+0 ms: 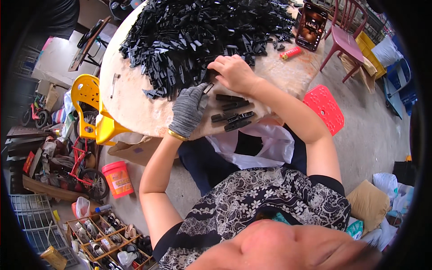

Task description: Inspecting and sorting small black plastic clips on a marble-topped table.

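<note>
A large heap of black plastic pieces [180, 40], like clip halves, covers the far part of a round, cloth-covered table [130, 103]. My left hand [188, 110], in a grey knit glove, is closed on a small black plastic piece [208, 88] at the heap's near edge. Just to its right, my bare right hand [236, 74] has its fingers curled together over the edge of the heap; whatever they hold is hidden. Several longer black clip-like pieces [234, 115] lie in a loose row near the table's front edge, below my right wrist.
A phone [311, 26] stands propped at the table's right, beside a red lighter [290, 53]. White plastic bag [274, 139] lies open at my lap. Around the table are a yellow chair [87, 108], red stool [325, 108], maroon chair [344, 40] and pink bucket [118, 179].
</note>
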The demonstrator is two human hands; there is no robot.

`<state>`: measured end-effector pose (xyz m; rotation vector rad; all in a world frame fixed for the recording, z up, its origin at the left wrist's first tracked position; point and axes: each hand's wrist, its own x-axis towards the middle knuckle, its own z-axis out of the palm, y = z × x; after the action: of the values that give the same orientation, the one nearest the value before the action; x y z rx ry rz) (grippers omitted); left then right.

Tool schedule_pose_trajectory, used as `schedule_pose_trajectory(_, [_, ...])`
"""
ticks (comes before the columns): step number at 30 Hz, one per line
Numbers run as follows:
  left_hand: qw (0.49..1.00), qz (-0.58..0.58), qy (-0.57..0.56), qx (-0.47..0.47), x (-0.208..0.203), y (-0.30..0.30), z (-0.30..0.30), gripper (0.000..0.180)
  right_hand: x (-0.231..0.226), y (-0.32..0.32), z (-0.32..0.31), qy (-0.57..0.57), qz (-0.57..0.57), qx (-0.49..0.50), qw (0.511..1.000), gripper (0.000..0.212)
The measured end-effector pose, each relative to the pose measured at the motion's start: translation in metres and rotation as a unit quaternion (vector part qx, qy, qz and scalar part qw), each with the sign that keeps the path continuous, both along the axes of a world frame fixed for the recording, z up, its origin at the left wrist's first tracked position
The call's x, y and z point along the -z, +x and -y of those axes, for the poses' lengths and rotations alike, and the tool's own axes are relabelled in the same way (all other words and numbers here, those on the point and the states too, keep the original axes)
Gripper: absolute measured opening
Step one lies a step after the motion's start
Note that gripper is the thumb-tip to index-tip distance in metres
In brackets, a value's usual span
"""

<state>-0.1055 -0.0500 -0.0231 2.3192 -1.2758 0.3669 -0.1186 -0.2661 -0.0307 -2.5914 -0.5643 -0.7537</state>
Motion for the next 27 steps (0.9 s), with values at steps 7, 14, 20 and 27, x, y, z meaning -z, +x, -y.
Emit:
schedule_pose_trajectory(7, [0.998, -0.022, 0.016, -0.051, -0.001, -0.008, 0.003, 0.03, -0.004, 0.004, -0.008, -0.05, 0.003, 0.04, 0.998, 0.032])
schedule_pose_trajectory(14, [0.998, -0.027, -0.032, -0.043, 0.004, -0.009, 0.004, 0.025, -0.006, 0.023, -0.003, -0.092, 0.016, 0.041, 0.995, 0.009])
schedule_pose_trajectory(20, [0.999, -0.005, -0.025, -0.022, 0.009, -0.01, 0.011, 0.027, -0.008, 0.02, 0.001, -0.111, 0.011, 0.056, 0.992, 0.017])
schedule_pose_trajectory(27, [0.997, -0.05, -0.062, -0.025, -0.003, -0.01, 0.006, 0.023, -0.008, -0.022, 0.005, 0.021, -0.097, -0.082, 0.992, 0.015])
